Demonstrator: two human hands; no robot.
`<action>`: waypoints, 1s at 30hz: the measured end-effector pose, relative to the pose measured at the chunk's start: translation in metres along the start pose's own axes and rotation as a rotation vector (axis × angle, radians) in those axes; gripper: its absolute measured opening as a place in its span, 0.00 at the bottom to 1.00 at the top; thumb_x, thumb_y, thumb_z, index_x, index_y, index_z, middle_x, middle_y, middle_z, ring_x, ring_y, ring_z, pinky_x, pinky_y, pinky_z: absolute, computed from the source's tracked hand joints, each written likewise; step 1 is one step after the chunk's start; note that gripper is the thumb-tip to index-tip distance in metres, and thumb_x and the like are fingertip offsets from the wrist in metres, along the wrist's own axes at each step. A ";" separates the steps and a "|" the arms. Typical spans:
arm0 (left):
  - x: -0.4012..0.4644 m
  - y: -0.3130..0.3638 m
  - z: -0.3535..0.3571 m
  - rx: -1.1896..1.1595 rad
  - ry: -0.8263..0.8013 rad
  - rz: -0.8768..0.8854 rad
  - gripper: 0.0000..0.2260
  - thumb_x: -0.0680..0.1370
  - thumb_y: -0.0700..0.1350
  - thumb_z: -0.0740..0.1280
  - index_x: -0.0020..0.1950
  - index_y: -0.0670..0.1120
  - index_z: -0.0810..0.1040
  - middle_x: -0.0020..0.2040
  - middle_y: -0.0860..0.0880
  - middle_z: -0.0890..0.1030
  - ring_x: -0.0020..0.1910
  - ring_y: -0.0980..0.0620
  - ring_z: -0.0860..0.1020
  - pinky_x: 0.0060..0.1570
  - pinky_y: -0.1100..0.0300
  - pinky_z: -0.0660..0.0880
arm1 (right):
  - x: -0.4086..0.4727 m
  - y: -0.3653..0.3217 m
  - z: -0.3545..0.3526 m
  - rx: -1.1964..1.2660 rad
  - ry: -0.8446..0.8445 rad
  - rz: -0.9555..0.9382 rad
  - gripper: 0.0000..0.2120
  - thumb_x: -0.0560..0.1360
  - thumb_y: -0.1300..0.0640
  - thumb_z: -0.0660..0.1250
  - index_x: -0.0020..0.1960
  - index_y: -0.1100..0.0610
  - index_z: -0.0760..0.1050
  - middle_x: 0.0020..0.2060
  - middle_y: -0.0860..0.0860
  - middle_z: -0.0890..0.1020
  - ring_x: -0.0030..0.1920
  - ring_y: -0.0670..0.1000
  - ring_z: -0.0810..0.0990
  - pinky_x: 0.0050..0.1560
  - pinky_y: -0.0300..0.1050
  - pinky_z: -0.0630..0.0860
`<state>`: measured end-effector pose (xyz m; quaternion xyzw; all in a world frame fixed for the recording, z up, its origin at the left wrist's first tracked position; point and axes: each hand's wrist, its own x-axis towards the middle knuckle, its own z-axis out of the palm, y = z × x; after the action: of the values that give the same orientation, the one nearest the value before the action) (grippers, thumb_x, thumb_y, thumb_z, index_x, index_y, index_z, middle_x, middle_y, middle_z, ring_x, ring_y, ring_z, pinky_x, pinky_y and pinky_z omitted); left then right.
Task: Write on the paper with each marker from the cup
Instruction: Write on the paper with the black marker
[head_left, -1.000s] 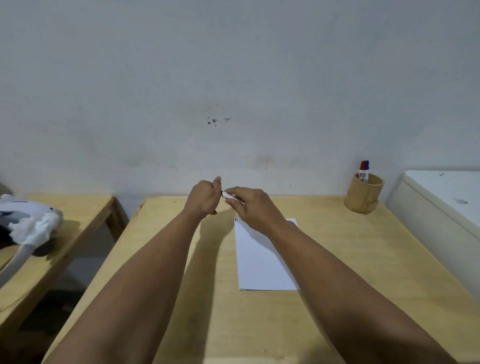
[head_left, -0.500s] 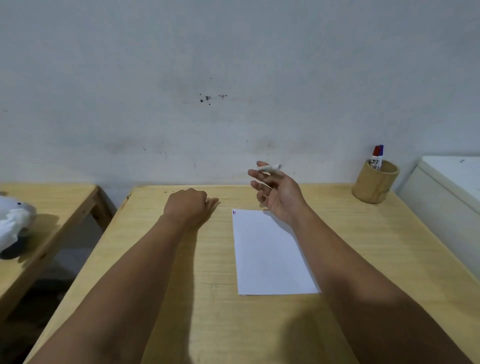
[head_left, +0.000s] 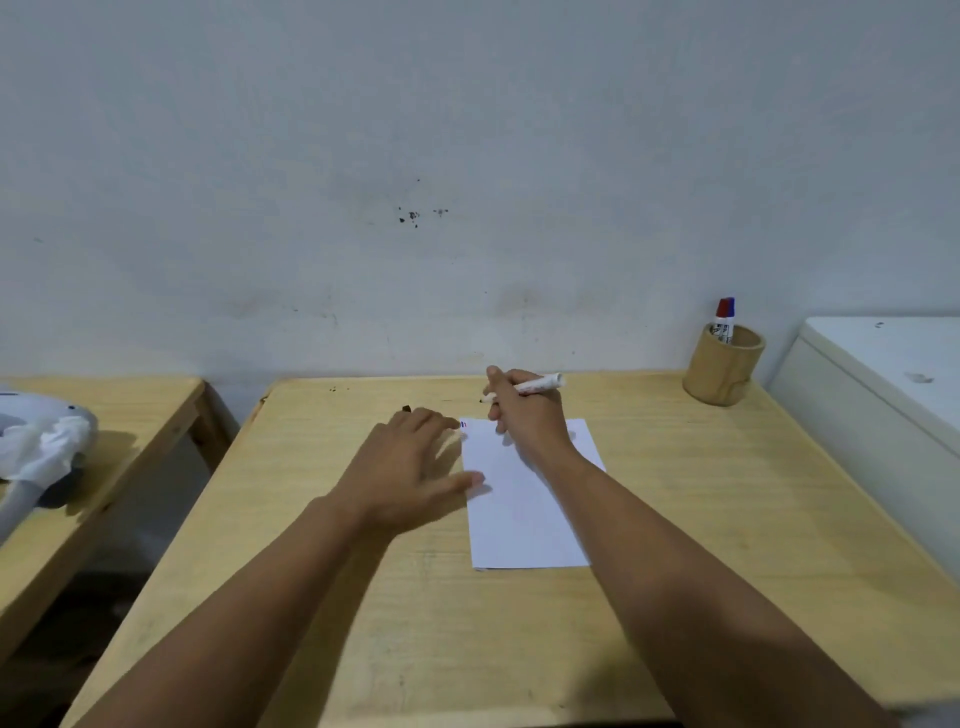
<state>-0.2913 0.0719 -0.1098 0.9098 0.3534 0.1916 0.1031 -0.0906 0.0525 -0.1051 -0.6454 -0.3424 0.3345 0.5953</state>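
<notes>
On the pale wooden bench (head_left: 675, 519), a white sheet of paper (head_left: 524, 525) lies flat near the middle, with tiny red and blue marks at its far left corner. The right hand (head_left: 524, 415) hovers above the paper's far edge, its fingers (head_left: 496, 384) closed around a slim white marker (head_left: 540, 385) in a writing grip, the dark tip pointing left and the blunt end toward the cup. The left hand (head_left: 410, 467) lies palm down with fingers spread and holding nothing, thumb and fingertips touching the paper's left edge, blurred. A small dark piece, perhaps the cap, sits on the bench just beyond that hand; I cannot tell for sure.

The marker looks light, stiff and smooth, so a pinch close to the tip should steer it best. The paper is thin and would likely slide or buckle under the stroke unless pinned flat, which the left hand seems placed to do.

At the far right corner stands a round tan wooden cup (head_left: 722, 374) holding a red-capped and a blue-capped marker (head_left: 725, 317), well apart from the paper. A white cabinet (head_left: 883, 395) flanks the bench on the right; a second bench with a white bundle lies to the left. Nothing blocks the path to the paper
</notes>
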 end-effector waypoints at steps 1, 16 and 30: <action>-0.007 0.004 0.001 0.028 -0.068 -0.033 0.40 0.70 0.79 0.61 0.75 0.56 0.70 0.73 0.56 0.72 0.72 0.51 0.69 0.68 0.49 0.68 | -0.001 0.002 0.003 -0.005 0.001 0.003 0.16 0.80 0.47 0.71 0.43 0.59 0.82 0.30 0.52 0.83 0.26 0.49 0.78 0.27 0.38 0.70; -0.028 -0.004 0.018 0.128 -0.219 -0.177 0.59 0.62 0.86 0.56 0.84 0.53 0.54 0.85 0.53 0.48 0.84 0.53 0.43 0.81 0.43 0.41 | -0.002 0.028 0.015 -0.109 0.002 -0.022 0.15 0.78 0.56 0.70 0.43 0.69 0.76 0.36 0.64 0.86 0.28 0.50 0.81 0.30 0.42 0.76; -0.028 -0.006 0.017 0.116 -0.225 -0.181 0.59 0.61 0.87 0.55 0.85 0.54 0.53 0.85 0.55 0.46 0.83 0.56 0.41 0.81 0.45 0.40 | 0.000 0.033 0.016 -0.130 -0.029 -0.056 0.12 0.76 0.56 0.71 0.40 0.65 0.78 0.37 0.64 0.86 0.29 0.51 0.80 0.30 0.42 0.76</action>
<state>-0.3060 0.0563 -0.1350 0.8943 0.4308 0.0574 0.1064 -0.1025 0.0594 -0.1388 -0.6681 -0.3898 0.3039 0.5561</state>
